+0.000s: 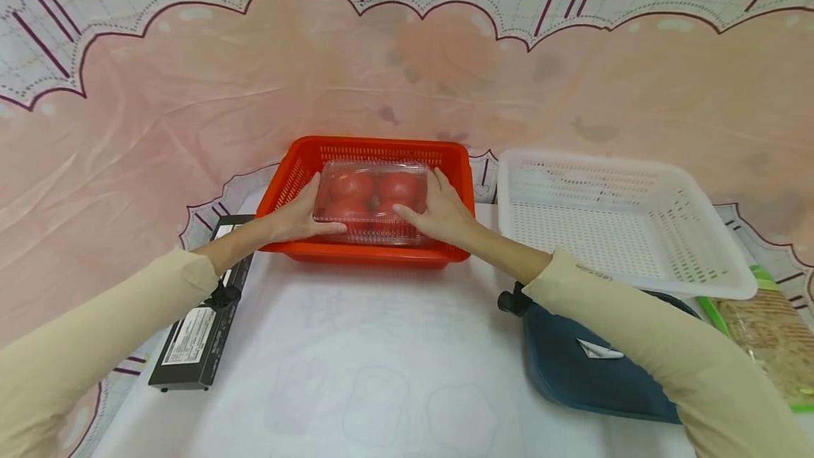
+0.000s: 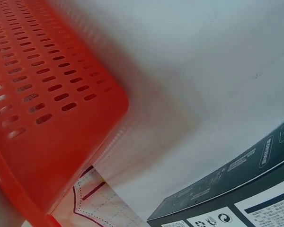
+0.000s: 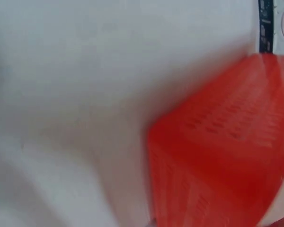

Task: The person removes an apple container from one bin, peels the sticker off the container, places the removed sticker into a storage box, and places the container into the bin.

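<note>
In the head view a clear plastic box with several round red tomatoes inside is within an orange-red slotted basket. My left hand grips the box at its left end, thumb along the near side. At the right end my right hand holds it, thumb over the near corner of the top. Whether the box touches the basket floor I cannot tell. Both wrist views show the basket's outer wall, blurred in the right one; the box and most of each hand are out of sight there.
A white slotted basket stands at the right. Before it, partly under the right sleeve, lies a dark blue tray with a small whitish piece. A green-edged packet is far right. A long black box lies left.
</note>
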Available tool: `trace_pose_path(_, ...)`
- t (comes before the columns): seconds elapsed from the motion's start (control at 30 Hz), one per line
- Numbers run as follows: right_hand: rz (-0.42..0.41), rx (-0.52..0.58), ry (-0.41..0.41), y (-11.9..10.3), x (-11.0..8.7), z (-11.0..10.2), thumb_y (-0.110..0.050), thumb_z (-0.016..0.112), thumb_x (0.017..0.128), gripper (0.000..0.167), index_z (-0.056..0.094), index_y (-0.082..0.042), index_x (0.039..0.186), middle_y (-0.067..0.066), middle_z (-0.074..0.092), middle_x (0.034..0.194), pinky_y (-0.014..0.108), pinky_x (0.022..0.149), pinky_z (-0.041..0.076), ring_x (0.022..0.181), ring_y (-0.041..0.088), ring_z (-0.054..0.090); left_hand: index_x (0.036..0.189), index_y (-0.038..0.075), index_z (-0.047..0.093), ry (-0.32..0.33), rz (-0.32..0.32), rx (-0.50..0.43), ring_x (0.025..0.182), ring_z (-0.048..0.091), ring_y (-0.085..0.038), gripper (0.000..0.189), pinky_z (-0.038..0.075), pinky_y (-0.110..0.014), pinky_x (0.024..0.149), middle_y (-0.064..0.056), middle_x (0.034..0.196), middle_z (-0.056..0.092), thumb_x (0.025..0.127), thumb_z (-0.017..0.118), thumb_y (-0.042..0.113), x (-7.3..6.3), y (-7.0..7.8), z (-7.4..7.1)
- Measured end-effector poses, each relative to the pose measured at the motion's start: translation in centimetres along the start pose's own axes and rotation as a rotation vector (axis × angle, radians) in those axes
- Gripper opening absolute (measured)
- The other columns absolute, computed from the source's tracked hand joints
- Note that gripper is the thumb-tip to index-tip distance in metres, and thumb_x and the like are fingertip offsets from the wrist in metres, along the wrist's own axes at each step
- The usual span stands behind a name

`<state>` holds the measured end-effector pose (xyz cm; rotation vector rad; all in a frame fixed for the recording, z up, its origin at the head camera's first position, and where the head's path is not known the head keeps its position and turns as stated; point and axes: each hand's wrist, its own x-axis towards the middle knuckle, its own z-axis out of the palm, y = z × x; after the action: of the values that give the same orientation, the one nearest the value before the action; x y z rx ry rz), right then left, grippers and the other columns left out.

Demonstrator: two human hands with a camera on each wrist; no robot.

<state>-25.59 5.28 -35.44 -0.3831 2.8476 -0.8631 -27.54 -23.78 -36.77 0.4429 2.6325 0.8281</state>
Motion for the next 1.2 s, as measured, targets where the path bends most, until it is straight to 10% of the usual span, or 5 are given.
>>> trace_pose_path(0.3,-0.113,-0.29,-0.019,1.6,-0.8,-1.9,-0.066,0.044,0.089,0.086,0.023,-0.016,0.155,0.012,0.014,0.164,0.06,0.12,0.015,0.151,0.036,0.011,0.155,0.015,-0.005,0.056,0.115,-0.021,0.144,0.019,-0.036,0.11,0.038,-0.061,0.108,-0.015,0.157,0.015,0.083,0.072,0.043,-0.3,0.2,0.0)
trace_pose_path(0.47,-0.096,-0.386,-0.024,2.6,-1.4,-2.4,-0.066,0.041,0.09,0.083,0.021,-0.019,0.156,0.012,0.011,0.164,0.061,0.121,0.01,0.151,0.038,0.008,0.156,0.015,-0.008,0.049,0.077,0.064,0.148,0.011,-0.038,0.106,0.03,-0.064,0.111,-0.015,0.162,0.003,0.086,0.063,0.054,-0.6,0.5,0.0)
trace_pose_path(0.73,-0.036,-0.427,-0.019,3.8,-1.9,-2.8,-0.066,0.039,0.09,0.083,0.017,-0.022,0.156,0.012,0.005,0.165,0.063,0.12,0.002,0.151,0.04,0.006,0.157,0.016,0.0,0.082,0.075,0.41,0.149,0.001,-0.046,0.095,0.008,-0.069,0.116,-0.011,0.165,-0.008,0.09,0.043,0.067,-0.9,1.3,0.3)
trace_pose_path(1.2,0.015,-0.412,0.009,6.2,-3.4,-5.2,-0.066,0.038,0.091,0.083,0.011,-0.024,0.157,0.01,0.005,0.165,0.068,0.117,0.002,0.151,0.04,0.0,0.156,0.025,0.015,0.166,0.155,0.554,0.15,0.002,-0.044,0.084,0.005,-0.071,0.115,-0.009,0.165,0.0,0.089,0.047,0.065,-1.8,2.7,-0.6)
